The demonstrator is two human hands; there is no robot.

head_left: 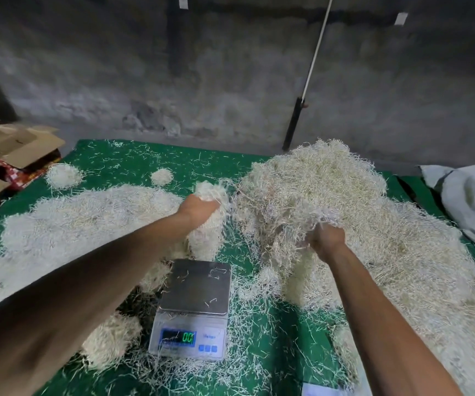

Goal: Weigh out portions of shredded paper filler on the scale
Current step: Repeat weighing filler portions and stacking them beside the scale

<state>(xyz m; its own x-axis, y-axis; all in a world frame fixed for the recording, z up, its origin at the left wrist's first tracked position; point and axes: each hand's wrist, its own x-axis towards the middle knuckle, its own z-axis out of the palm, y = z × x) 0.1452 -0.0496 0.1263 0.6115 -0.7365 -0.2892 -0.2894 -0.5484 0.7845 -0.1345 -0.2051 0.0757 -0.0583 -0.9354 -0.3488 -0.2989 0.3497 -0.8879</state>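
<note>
A digital scale (196,287) with a bare steel platform sits on the green mat (276,332); only a few stray shreds lie on it and its green display shows digits. My left hand (199,207) grips a clump of shredded paper (210,224) that hangs in the air beyond the scale. My right hand (326,240) grips strands at the near side of the big pile of shredded paper (344,195) on the right.
Several small rounded portions of shred (63,175) lie on the left of the mat, with a flatter heap (87,212) beside them. Flattened cardboard boxes (7,147) are stacked at far left. A pale sack (473,195) lies at far right. A concrete wall stands behind.
</note>
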